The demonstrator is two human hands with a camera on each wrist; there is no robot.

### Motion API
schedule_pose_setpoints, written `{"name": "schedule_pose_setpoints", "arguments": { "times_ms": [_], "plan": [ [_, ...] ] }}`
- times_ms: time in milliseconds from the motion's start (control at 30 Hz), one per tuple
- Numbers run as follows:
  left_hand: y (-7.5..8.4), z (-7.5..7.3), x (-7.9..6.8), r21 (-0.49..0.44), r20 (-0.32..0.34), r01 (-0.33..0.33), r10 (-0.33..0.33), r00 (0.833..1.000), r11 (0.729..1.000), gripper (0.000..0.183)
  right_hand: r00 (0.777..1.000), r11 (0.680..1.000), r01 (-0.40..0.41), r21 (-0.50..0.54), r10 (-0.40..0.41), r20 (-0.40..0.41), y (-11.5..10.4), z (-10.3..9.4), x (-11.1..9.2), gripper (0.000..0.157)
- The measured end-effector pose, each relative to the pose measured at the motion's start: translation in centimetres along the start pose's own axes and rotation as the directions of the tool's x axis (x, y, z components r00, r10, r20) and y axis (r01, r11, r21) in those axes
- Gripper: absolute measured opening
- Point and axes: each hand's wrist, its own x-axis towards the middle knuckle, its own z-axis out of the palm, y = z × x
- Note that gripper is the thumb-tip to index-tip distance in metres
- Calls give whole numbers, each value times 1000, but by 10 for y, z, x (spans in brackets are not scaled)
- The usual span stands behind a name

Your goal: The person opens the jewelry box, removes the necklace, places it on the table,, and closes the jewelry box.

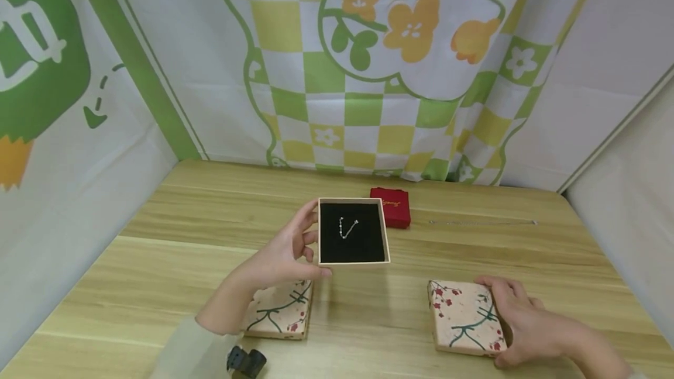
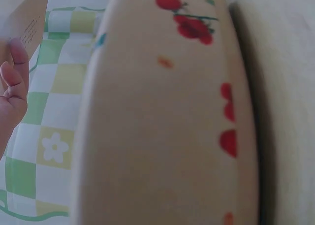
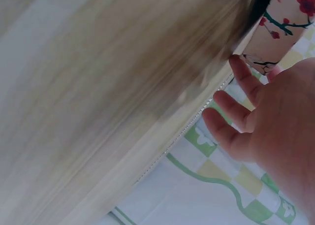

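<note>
My left hand (image 1: 286,256) holds up a square, open-topped box (image 1: 386,238) by its left side, thumb along the near edge. Inside, a thin silver chain (image 1: 344,233) lies on black lining. Behind that wrist sits a cream box with red blossoms (image 1: 286,314), partly covered by the forearm; it fills much of the left wrist view. On the right, my right hand (image 1: 532,320) grips another blossom-patterned box (image 1: 463,314) along its right side, with the thumb at the near corner and fingers at the far one. Some of its fingers show spread in the right wrist view.
A small red box (image 1: 397,209) with gold lettering stands behind the raised box. Toward the back right, a fine silver chain (image 1: 481,223) lies stretched out on the wooden table (image 1: 210,209). A checkered curtain (image 1: 368,104) hangs along the back edge.
</note>
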Motion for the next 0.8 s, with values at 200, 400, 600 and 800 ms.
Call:
{"name": "schedule_pose_setpoints", "arguments": {
  "times_ms": [200,400,600,800],
  "plan": [
    [2,4,3,-36,39,-28,30,999,999,116,1000,999,-15,-52,16,10,1,4,0,117],
    [2,8,3,-16,49,-19,19,999,1000,115,1000,999,-15,-52,16,3,-5,2,-3,122],
    [2,11,4,26,57,5,-6,998,1000,116,974,994,109,-28,-112,-198,-21,-15,6,101],
    [-1,16,5,71,69,5,-10,998,997,115,939,978,202,54,-177,-295,-44,-32,30,72]
  ]
}}
